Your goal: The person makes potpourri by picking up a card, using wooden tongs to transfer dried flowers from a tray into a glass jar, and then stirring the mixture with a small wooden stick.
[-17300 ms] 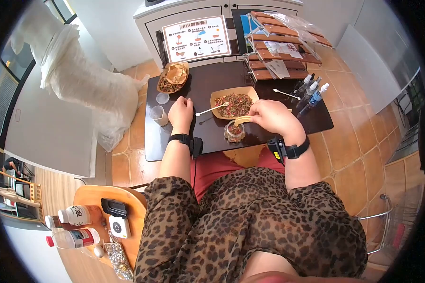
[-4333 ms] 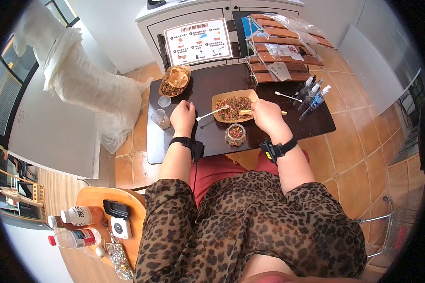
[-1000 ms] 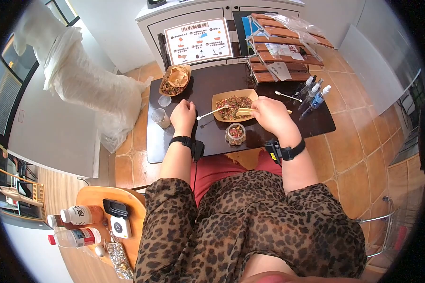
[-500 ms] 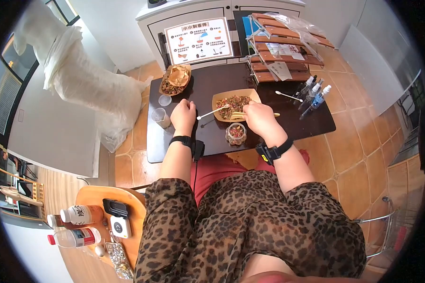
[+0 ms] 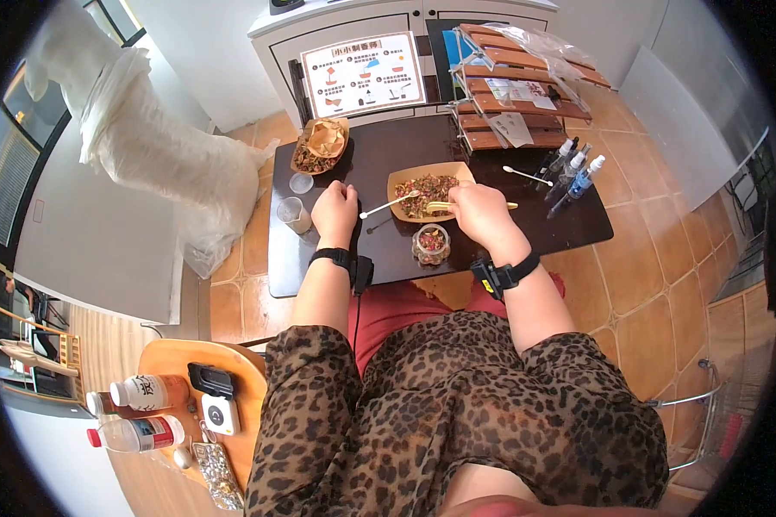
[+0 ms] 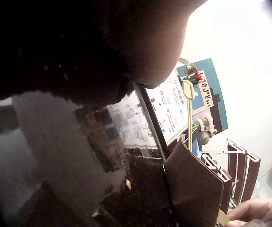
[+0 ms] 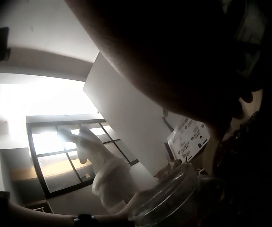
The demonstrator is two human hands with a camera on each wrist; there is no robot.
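Observation:
My right hand (image 5: pixel 478 214) pinches a slim pale-yellow wooden scoop (image 5: pixel 441 207), its far end over the mixed dried petals and herbs (image 5: pixel 418 207) in a kraft paper tray (image 5: pixel 397 179). In the left wrist view, the fingertips (image 6: pixel 256 210) show at the tray's far side. Just in front of the tray stands a small clear glass jar (image 5: pixel 430 252), partly filled with the same mix. My left hand (image 5: pixel 334 211) rests on the dark table with fingers loosely curled, holding nothing. Near it, a thin long-handled white spoon (image 5: pixel 384 206) leans on the tray's rim.
Left of my left hand are a plastic cup (image 5: pixel 293 215) and a clear lid (image 5: pixel 301 183). A second paper tray (image 5: pixel 341 148) sits behind. Several spray bottles (image 5: pixel 578 181) stand at right, beside another white spoon (image 5: pixel 527 176) and folded slatted wood (image 5: pixel 517 86).
Seventeen seconds ago the scoop was at the jar's mouth; now it is over the tray. In the last second my right hand has shifted slightly left. The left hand stays put.

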